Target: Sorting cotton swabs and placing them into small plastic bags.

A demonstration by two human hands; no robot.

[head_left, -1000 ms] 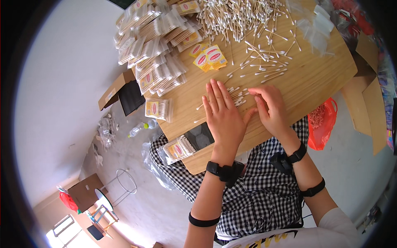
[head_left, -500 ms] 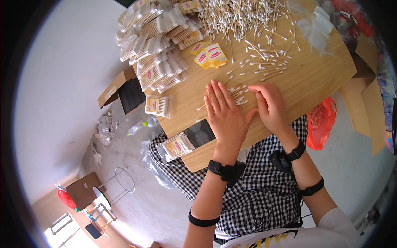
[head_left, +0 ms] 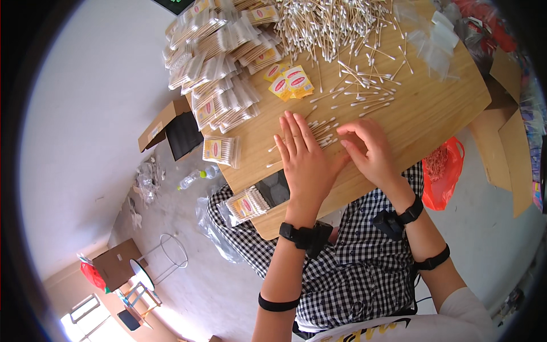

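Note:
My left hand [head_left: 306, 165] lies flat with its fingers stretched over a small bunch of cotton swabs [head_left: 323, 130] on the wooden table [head_left: 421, 108]. Part of the bunch is hidden under that hand. To its right, my right hand [head_left: 369, 149] hovers with bent fingers, thumb and forefinger apart and nothing visible between them. Beyond my hands are several yellow-and-white cards [head_left: 295, 83] and scattered cotton swabs [head_left: 364, 85]. A dark flat object [head_left: 274, 188] lies left of my left wrist, with a pack of cotton swabs [head_left: 248, 204] beside it at the table edge.
Bagged swab packs [head_left: 219, 85] are heaped at the far left, near one single bagged pack [head_left: 220, 150]. A big loose swab pile [head_left: 330, 28] covers the far middle. Clear plastic bags [head_left: 439, 43] lie far right. Off the table are a red bag [head_left: 447, 176] and a cardboard box [head_left: 504, 151].
My left hand has shifted slightly left, showing a little more of the swab bunch. My right hand has moved slightly left, its fingers more bent. The whole view has tilted a little.

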